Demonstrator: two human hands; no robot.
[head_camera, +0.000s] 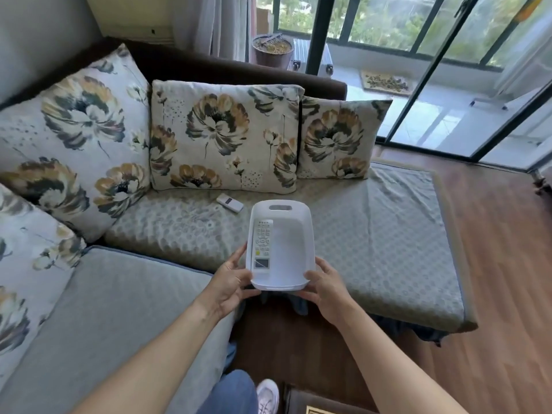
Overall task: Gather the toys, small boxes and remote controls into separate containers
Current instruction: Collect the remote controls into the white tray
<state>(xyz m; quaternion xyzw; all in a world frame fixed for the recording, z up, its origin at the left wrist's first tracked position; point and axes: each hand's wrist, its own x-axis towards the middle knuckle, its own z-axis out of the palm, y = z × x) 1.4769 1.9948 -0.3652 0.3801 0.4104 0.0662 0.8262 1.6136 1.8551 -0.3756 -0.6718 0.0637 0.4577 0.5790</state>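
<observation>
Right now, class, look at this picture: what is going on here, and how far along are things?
A person holds a white basket by the sofa seat, with the left hand and right hand gripping its near corners. One long remote lies inside along the left wall. A smaller remote lies on the seat just beyond the basket, not yet gathered.

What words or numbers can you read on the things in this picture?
No text can be read here.
Big remote in the basket: there are marks on its buttons and little screen, but they are too small and blurred to read.
Small remote on the sofa: its screen is too small to read.
</observation>
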